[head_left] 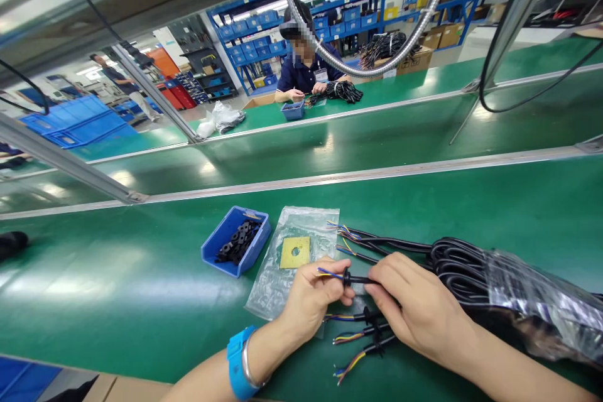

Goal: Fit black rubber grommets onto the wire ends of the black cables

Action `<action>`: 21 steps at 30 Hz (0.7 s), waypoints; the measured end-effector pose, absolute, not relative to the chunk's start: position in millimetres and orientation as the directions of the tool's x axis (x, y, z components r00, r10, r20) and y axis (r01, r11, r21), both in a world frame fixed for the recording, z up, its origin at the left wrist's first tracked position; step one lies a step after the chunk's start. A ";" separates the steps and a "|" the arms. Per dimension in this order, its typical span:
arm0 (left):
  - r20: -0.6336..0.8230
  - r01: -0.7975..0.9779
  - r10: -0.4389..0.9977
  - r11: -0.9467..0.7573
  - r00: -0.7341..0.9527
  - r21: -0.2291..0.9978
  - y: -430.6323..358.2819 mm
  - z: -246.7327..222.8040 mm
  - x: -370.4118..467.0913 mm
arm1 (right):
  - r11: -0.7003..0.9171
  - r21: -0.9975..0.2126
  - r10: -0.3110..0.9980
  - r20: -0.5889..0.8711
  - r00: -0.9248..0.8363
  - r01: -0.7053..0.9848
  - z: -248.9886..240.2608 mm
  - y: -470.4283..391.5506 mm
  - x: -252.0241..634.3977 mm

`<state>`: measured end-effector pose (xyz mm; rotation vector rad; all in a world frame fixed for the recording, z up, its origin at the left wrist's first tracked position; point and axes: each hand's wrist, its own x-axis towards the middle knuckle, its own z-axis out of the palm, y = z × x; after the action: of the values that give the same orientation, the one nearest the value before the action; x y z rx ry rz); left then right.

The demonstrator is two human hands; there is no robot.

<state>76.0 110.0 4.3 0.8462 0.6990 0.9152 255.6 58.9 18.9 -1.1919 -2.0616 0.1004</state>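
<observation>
My left hand [313, 295] has its fingers closed around a black grommet [347, 277] near the stripped end of a black cable [360, 280]. Blue and yellow wires stick out of that end toward the left. Farther along the same cable, my right hand [414, 304] pinches it between thumb and fingers. Below my hands lie several cable ends [360, 334] with black grommets on them. Other cable ends [348, 232] with bare coloured wires and no visible grommets lie above. They run to a coiled cable bundle [456, 270] partly wrapped in clear plastic.
A blue bin [211, 256] of small black parts stands left of a clear plastic bag [268, 292] with a yellow square plate [287, 254] that has a hole. Metal rails cross the green table [141, 301]. A co-worker [306, 75] sits opposite, and a metal hose [377, 69] hangs overhead.
</observation>
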 end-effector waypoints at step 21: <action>0.240 -0.158 0.874 -0.190 0.423 0.969 103.3 11.7 77.4 | 0.574 -0.546 0.816 0.443 -0.371 0.610 17.3 47.0 252.1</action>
<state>77.4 103.3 11.7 1.4644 0.6746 1.0666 252.1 47.0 17.3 -1.1328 -2.1100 0.3807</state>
